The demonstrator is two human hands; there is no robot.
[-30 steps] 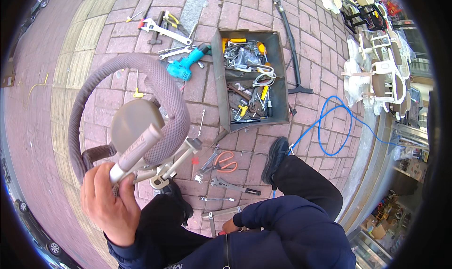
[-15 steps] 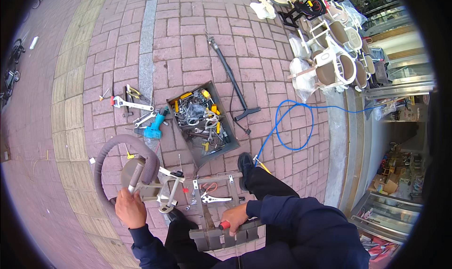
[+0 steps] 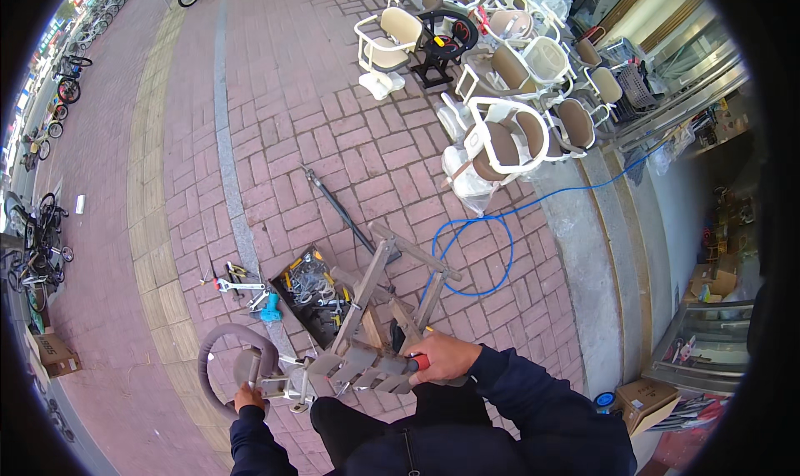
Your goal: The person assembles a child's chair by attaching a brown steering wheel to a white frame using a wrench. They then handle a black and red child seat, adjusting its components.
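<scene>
Brown cardboard box point(image 3: 55, 356) with dark print at far left, lower-right carton point(image 3: 647, 404) with small print

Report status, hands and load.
Left hand grips brown padded seat. Right hand grips slatted frame and red handle. Toolbox partly hidden behind slatted frame.

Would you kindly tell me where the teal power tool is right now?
In the head view, the teal power tool lies on the paving at the lower left, just left of the open toolbox.
</scene>
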